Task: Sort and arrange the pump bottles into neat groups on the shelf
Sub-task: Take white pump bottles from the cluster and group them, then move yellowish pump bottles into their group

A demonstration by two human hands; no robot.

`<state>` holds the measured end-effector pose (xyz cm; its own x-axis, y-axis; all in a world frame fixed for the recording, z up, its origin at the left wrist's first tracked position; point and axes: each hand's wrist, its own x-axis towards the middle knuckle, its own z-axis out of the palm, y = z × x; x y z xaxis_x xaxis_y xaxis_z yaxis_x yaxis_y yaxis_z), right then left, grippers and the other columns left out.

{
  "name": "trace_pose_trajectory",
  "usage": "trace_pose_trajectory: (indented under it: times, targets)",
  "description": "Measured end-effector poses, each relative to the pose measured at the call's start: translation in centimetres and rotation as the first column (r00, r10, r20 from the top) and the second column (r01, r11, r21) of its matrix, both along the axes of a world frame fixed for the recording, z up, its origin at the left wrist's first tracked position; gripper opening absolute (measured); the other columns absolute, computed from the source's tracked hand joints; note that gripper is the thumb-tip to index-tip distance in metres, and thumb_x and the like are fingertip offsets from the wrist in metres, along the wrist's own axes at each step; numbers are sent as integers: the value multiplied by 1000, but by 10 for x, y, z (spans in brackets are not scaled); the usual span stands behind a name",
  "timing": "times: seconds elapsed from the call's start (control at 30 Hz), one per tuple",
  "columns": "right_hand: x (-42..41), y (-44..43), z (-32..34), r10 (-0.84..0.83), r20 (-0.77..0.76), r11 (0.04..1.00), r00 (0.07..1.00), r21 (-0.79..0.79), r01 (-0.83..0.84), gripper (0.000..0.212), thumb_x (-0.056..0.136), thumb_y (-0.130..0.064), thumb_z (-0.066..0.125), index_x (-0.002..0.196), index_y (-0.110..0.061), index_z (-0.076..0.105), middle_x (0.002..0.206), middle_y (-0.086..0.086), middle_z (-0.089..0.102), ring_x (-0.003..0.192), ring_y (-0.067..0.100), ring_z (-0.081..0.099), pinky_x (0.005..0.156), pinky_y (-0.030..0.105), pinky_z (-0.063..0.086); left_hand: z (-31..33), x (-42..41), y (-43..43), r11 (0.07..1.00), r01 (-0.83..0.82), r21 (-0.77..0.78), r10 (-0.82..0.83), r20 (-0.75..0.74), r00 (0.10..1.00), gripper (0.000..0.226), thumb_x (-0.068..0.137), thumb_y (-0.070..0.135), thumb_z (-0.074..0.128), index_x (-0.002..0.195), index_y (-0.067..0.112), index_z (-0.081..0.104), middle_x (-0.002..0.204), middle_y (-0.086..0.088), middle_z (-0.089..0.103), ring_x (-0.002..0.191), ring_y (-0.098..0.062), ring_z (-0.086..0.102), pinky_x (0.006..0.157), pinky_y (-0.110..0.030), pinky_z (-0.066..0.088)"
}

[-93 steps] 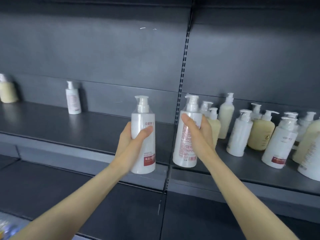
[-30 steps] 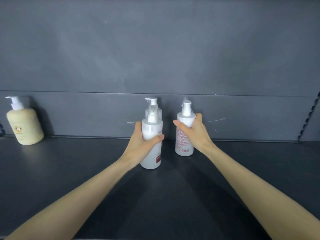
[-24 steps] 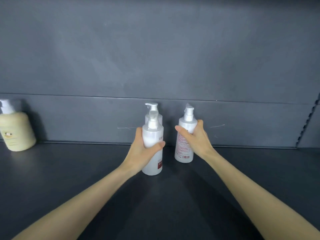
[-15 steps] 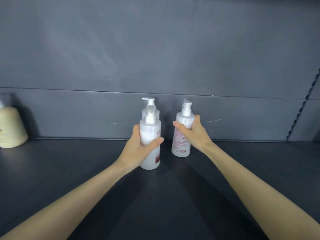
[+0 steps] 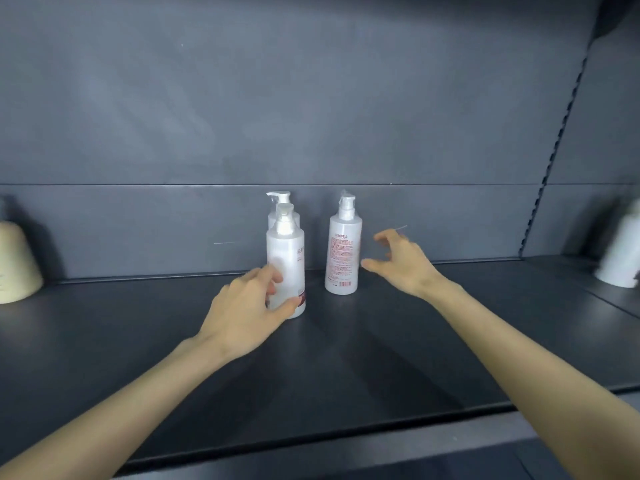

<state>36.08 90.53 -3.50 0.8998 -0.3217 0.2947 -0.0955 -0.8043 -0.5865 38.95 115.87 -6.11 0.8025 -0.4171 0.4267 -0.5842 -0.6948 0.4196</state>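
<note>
Bottles of one kind stand grouped near the back edge of the shelf [image 5: 346, 375], about midway along it. A front white bottle [image 5: 286, 265] is directly ahead of a rear white bottle [image 5: 278, 199], with a labelled white bottle [image 5: 343, 251] just beside them to the right. All are upright, likely set close so like goes with like. The left hand [image 5: 247, 306] keeps a wide, loose grip about the front bottle's lower part; blur hides whether it touches. The right hand [image 5: 401, 263] is spread wide, apart from the labelled bottle. A cream bottle [image 5: 15, 265] stands far toward the left end and a blurred white bottle [image 5: 620, 251] far right, probably awaiting sorting.
</note>
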Motion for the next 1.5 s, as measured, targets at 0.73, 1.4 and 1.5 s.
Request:
trace_pose_trajectory:
  times: [0.73,1.4,1.5]
  targets:
    - [-313,-178,84,-377,141,840,916,-366,402,52,86,-27,65,133,-14,46,137,6,41,118,27,48,93,33,40,92,-189,-249,899,378,224,-437,383,813,59,89,53,47,138,22,34,134,-1,49,125,-23,42,103,-37,30]
    - [-408,-364,74,-417,152,819,896,-364,443,52,90,-28,60,136,-14,41,140,4,39,119,26,46,90,34,42,88,-264,-449,873,433,224,-487,361,795,60,88,52,49,138,23,35,128,0,52,121,-23,44,103,-37,30]
    - [-392,-398,68,-413,145,826,899,-357,436,52,89,-29,59,136,-14,41,141,3,38,121,24,45,93,39,44,79,-249,-483,875,442,200,-485,349,802,59,87,51,51,137,24,36,126,0,54,117,-23,47,100,-38,33]
